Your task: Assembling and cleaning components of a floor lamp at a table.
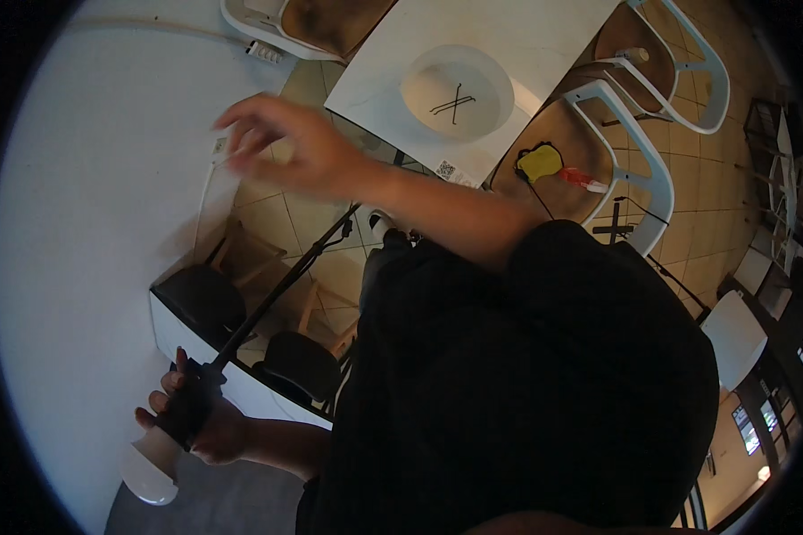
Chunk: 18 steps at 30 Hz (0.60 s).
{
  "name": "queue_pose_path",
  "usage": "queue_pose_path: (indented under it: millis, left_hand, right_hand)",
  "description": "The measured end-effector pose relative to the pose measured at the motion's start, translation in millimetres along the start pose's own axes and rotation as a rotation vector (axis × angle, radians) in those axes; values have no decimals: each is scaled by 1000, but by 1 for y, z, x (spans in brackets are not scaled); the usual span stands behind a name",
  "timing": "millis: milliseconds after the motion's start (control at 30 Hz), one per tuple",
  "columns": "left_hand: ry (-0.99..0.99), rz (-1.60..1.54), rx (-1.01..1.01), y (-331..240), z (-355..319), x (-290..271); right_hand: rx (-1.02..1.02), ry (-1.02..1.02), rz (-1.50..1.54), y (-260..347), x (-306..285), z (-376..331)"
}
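My left hand (pixel 207 426) is wrapped round a black holder at the end of a dark pole (pixel 277 292). A white light bulb (pixel 150 466) with a rounded end sticks out past my fingers. The pole runs from there up and to the right, toward the floor by my foot. My right arm stretches across to the left, and my right hand (pixel 299 147) hangs in the air in front of the white wall. Motion blurs it, but the fingers are curved and apart, and nothing shows in them.
A white table (pixel 375 76) bears a round whitish dish (pixel 419 107) with thin dark rods. Beside it, a chair (pixel 509 183) holds a yellow-green cloth-like item (pixel 541 163) and a red packet (pixel 578 178). Dark seats (pixel 299 366) and a power strip (pixel 264 52) are near the wall.
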<state>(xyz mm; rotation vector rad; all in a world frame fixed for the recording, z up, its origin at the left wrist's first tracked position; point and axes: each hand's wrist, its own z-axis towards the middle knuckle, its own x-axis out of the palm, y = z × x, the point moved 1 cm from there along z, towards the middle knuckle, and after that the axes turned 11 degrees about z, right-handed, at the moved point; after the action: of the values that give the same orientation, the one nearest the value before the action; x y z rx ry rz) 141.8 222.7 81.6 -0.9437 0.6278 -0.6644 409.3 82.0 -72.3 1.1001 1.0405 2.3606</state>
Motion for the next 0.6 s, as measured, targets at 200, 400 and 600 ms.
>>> queue_pose_path:
  millis: [200,400,600]
  left_hand:
    - [164,35,17,10,15,30]
    - [146,-406,-16,8,-1,2]
    - [-155,490,-571,124,-103,-115]
  right_hand:
    - [934,-368,-630,-99,-261,-77]
    - [976,-202,-949,-174,-344,-137]
    - [1476,331,-1548,-212,-359,-152]
